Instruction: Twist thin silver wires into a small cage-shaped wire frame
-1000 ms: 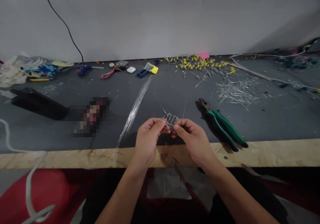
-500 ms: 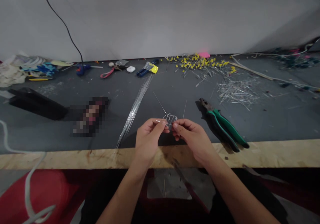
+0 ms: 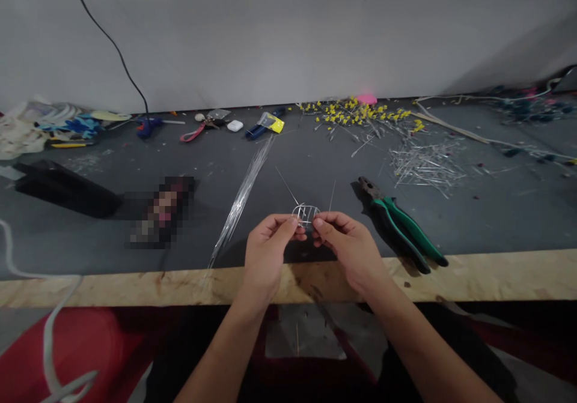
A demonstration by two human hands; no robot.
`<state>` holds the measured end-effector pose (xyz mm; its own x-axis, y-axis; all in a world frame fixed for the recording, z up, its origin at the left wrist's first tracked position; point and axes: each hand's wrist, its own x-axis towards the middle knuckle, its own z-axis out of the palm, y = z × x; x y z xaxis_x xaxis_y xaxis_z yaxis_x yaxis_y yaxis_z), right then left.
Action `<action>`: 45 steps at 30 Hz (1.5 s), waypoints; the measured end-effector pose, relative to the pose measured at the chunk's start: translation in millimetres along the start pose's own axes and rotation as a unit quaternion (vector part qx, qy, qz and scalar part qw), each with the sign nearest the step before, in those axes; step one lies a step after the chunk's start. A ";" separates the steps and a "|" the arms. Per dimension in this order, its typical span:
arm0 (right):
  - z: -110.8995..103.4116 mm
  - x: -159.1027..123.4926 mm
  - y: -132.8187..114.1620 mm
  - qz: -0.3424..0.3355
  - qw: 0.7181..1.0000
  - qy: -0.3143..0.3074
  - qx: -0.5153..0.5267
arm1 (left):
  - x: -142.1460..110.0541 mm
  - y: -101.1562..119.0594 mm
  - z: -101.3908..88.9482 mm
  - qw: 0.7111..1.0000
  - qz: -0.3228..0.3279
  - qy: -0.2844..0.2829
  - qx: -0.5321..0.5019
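A small frame of bent silver wire (image 3: pixel 305 213) is held just above the near part of the grey table (image 3: pixel 288 163). My left hand (image 3: pixel 265 253) pinches its left side with thumb and forefinger. My right hand (image 3: pixel 349 248) pinches its right side the same way. Two loose wire ends stick up and away from the frame. Both hands are closed on it, a little beyond the table's wooden front edge (image 3: pixel 496 274).
Green-handled pliers (image 3: pixel 399 223) lie right of my hands. A bundle of long straight wires (image 3: pixel 243 196) lies to the left. Cut wire pieces (image 3: pixel 426 166) and yellow-tipped pins (image 3: pixel 360 113) are scattered farther back. A black case (image 3: pixel 63 188) lies left; small tools line the wall.
The hands stay in place. The fingers have shifted slightly on the wire frame, which has turned a little between them.
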<state>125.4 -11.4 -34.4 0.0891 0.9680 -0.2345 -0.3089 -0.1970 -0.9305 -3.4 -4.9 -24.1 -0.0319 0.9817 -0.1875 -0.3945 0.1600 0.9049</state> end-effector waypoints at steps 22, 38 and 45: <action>11.2 -1.8 4.1 0.020 0.996 0.042 0.080 | -2.4 -11.8 8.9 0.997 0.027 0.031 -0.059; 14.5 -3.9 3.0 -0.034 0.998 0.053 0.030 | -3.2 -10.5 7.4 0.997 0.029 0.031 -0.064; 14.4 -3.7 5.8 -0.044 0.998 0.038 0.033 | -1.5 -10.6 7.9 0.997 0.029 0.030 -0.069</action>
<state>109.7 -13.9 -34.9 0.1891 0.9661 -0.1759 -0.3577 -0.0991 -0.9286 8.0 -7.3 -30.4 -0.1124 0.9803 -0.1623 -0.5132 0.0826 0.8543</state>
